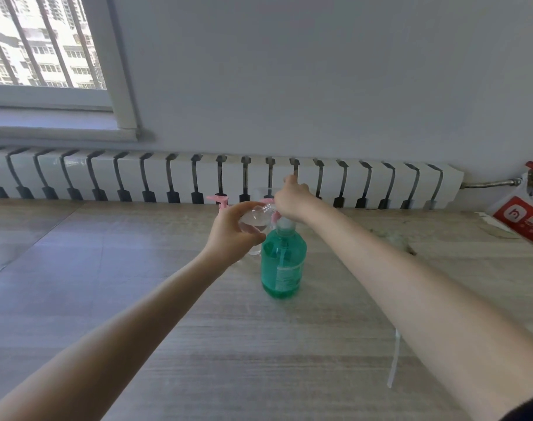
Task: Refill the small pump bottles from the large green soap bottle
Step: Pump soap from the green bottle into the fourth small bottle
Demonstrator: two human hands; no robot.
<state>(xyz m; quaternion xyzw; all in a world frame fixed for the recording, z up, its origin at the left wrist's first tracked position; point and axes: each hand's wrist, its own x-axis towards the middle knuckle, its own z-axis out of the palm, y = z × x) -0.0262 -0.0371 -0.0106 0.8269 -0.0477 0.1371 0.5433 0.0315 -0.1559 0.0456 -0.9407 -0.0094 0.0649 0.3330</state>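
The large green soap bottle [283, 262] stands mid-counter [168, 329]. The left hand [231, 232] grips a small clear bottle [259, 214], tilted with its neck toward the green bottle's top. The right hand [292, 199] curls over that top, index finger raised. A pink pump [218, 200] stands far left of them.

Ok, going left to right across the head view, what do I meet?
Window → pink pump → left hand holding the small clear bottle → green soap bottle → clear plastic strip → red tag.
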